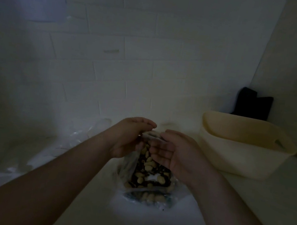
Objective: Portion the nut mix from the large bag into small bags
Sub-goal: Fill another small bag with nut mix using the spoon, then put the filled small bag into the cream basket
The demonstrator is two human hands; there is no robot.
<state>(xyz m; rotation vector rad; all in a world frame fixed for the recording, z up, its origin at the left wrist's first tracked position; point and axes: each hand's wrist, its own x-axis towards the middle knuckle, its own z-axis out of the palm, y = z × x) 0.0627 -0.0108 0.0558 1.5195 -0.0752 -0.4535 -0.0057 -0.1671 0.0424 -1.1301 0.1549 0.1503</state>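
Dim view: both hands at the mouth of a clear nut bag.

Left hand [130, 138] and right hand [172, 154] pinch the bag [145, 171] top; bag stands on the tabletop [147, 222]; probably loose plastic at 9 o'clock; tub [244, 145] at 3.

no legible text, labels, brands or numbers, dim view

A dimly lit home kitchen — white brick-pattern wall tiles [136, 57] rise behind a pale countertop [147, 224], where a cream plastic tub [240, 155] sits in the corner beside a clear bag of mixed nuts [147, 171].
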